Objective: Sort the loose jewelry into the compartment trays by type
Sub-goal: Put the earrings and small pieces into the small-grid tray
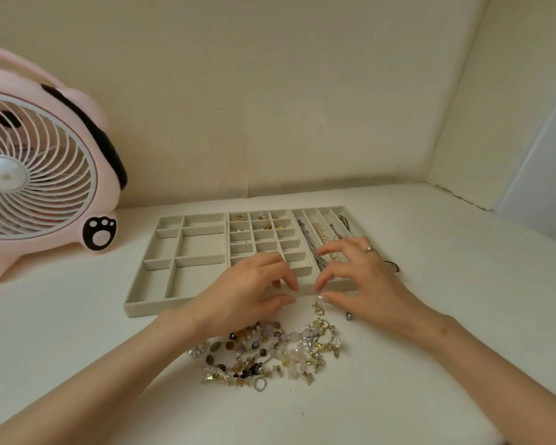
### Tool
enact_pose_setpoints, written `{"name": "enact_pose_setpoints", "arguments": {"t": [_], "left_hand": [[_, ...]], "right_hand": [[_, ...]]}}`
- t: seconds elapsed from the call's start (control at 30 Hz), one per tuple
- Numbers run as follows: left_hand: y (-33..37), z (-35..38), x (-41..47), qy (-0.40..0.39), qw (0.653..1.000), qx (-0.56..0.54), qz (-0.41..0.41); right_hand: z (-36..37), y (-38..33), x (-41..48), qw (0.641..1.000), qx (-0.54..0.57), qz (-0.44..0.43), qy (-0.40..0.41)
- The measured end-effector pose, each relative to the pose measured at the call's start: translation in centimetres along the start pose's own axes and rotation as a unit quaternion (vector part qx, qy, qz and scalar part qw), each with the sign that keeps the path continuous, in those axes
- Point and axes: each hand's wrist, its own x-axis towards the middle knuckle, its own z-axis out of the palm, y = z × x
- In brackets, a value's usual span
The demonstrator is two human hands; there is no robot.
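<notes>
My left hand [251, 293] and right hand [363, 284] curl over the front wall of the compartment trays [148, 308], each thumb nearly meeting its forefinger; whether either pinches anything, I cannot tell. A small gold charm [318, 309] lies just beneath my right thumb, its length running towards me. The loose jewelry pile [270, 351] sits closer to me, between my wrists.

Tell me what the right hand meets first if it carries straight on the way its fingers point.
Probably the left hand, whose fingertips face the right hand above the compartment tray's front rim; depth is unclear.
</notes>
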Motion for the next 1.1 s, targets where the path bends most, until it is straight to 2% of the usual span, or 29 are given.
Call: {"name": "enact_pose_setpoints", "arguments": {"t": [0.33, 0.67, 0.9, 1.1], "left_hand": [[0.8, 0.0, -1.0, 0.012, 1.0, 0.008, 0.011], [2.7, 1.1, 0.1, -0.047, 0.998, 0.01, 0.045], [3.0, 1.2, 0.9, -0.045, 0.998, -0.019, 0.028], [4.0, 2.3, 2.2, -0.071, 0.997, 0.009, 0.034]], "right_hand": [[0.9, -0.2, -0.4, 1.0, 0.007, 0.0, -0.021], [1.2, 0.2, -0.5, 0.999, 0.024, -0.025, -0.013], [-0.1, 1.4, -0.4, 0.995, 0.063, 0.022, 0.071], [-0.5, 2.1, -0.7, 0.994, 0.06, 0.055, 0.079]]}}
